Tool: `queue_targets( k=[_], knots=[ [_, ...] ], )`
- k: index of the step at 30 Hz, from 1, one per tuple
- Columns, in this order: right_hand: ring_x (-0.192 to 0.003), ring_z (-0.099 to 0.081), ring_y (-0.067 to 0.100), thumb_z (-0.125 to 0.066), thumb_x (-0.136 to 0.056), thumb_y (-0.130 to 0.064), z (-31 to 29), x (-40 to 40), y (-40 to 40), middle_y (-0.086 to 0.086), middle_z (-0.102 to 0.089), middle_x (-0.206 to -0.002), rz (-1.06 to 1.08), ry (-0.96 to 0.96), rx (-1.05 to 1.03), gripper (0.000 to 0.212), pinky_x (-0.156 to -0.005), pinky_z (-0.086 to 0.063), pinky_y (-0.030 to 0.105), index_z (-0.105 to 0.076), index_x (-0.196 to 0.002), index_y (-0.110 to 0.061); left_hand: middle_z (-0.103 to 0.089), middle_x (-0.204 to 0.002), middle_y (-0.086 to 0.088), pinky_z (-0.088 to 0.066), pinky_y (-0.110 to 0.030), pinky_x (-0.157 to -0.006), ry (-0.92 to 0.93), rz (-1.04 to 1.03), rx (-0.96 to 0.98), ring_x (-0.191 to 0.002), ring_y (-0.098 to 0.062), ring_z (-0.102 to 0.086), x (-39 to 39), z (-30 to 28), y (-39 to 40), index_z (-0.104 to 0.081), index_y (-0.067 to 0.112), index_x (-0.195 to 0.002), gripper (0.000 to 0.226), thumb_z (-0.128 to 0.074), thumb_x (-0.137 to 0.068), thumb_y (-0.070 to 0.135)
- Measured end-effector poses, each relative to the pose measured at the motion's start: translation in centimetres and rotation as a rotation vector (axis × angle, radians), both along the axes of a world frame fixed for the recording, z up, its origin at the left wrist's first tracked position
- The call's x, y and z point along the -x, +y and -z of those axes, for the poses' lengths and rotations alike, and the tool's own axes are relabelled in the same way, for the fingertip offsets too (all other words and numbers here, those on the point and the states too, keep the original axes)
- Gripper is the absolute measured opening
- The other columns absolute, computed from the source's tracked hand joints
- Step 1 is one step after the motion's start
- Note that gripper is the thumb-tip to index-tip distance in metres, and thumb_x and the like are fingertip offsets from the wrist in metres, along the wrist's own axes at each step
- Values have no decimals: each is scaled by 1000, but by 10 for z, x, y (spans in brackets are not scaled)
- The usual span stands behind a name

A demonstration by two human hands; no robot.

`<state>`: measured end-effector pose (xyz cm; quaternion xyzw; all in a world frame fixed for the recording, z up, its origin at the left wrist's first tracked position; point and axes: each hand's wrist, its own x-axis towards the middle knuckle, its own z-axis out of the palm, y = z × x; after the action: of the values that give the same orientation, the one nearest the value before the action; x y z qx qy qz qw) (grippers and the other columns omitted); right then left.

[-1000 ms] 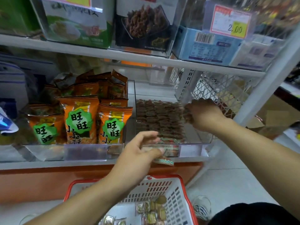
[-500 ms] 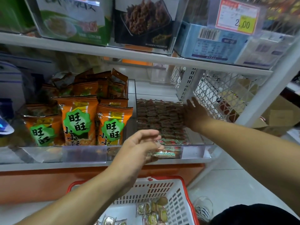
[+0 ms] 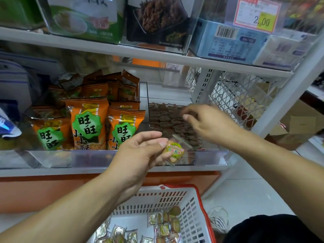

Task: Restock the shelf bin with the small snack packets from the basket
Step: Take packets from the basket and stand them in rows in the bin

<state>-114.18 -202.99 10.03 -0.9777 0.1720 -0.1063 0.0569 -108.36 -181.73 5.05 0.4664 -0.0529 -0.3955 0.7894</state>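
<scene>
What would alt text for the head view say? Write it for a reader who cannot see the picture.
A person's left hand pinches a small snack packet at the front of a clear shelf bin lined with brown packets, while the right hand hovers blurred over those rows. Below, a red-rimmed white basket holds more small packets; orange snack bags stand to the left.

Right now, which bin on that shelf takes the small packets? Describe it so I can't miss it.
Find the middle white shelf. Right of the orange snack bags stands a clear bin, beside the white mesh side panel. It alone holds flat rows of small dark packets, with the right hand over it.
</scene>
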Motion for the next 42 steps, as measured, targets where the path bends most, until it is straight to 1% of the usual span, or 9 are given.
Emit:
queue_targets(
  k=[5,9,13,17,21,25,29,37,42],
  knots=[
    [-78,-69,28,-53,-95,-55,11,44,55,11,-75,-95,51,49,-1281,42,-65,-60,41,-73,-102,-20,-80,-85,-9,-59,-17,-61,27,-29,75,-76,-16,-78,1,-6,4,-65,3,-107,22,-65,-88,-8],
    [-101,-69,31,-71,-82,-51,20,54,63,16,-71,-117,-97,70,-1642,57,-82,-61,42,-64,-125,-15,-80,-85,-10,-60,-19,-62,102,-74,117,-80,-18,-79,0,-5,3,-65,0,-110,23,-63,-89,-10],
    [-99,-73,26,-73,-85,-5,27,55,69,14,-72,-114,-101,-123,-1551,42,-89,-59,38,-55,-123,-6,-80,-85,-11,-61,-22,-64,138,-69,150,-83,-22,-79,1,-4,0,-64,0,-111,24,-59,-91,-13],
    [-99,-73,28,-68,-89,0,27,52,62,18,-74,-110,18,-228,-1541,20,-87,-61,38,-61,-107,-4,-79,-99,-12,-62,-27,-68,-52,-49,10,-91,-23,-78,3,0,0,-68,7,-106,23,-68,-88,-8],
    [-83,-74,24,-65,-90,5,14,45,34,20,-74,-100,124,-412,-1387,16,-79,-62,33,-62,-103,-4,-74,-101,13,-55,-15,-84,-873,9,-341,-98,2,-68,7,12,5,-68,28,-101,20,-77,-90,13],
    [-84,-67,18,-69,-89,-18,5,37,-14,-6,-70,-97,180,-59,-321,17,-74,-52,27,-71,-103,-27,-49,-121,31,-33,-10,-96,-1578,222,-586,-117,10,-41,11,22,9,-50,48,-121,33,-66,-93,39],
    [-82,-56,18,-66,-91,-16,4,15,-46,2,-68,-105,110,190,75,26,-62,-38,22,-72,-117,-19,-38,-137,30,-29,-18,-108,-1601,353,-641,-129,5,-38,10,29,7,-47,48,-133,43,-64,-94,47],
    [-74,-67,20,-73,-83,-4,22,-14,-71,7,-74,-91,143,410,115,15,-77,-57,32,-77,-95,-11,-32,-149,25,-30,-26,-116,-1580,408,-692,-141,-1,-33,9,32,6,-46,47,-137,48,-66,-94,47],
    [-69,-63,21,-62,-82,-1,34,-20,-69,7,-65,-81,107,430,155,11,-65,-52,31,-63,-83,-12,-30,-154,21,-31,-30,-119,-1607,432,-705,-144,-4,-29,9,30,6,-46,44,-142,51,-65,-95,46]
  ],
)
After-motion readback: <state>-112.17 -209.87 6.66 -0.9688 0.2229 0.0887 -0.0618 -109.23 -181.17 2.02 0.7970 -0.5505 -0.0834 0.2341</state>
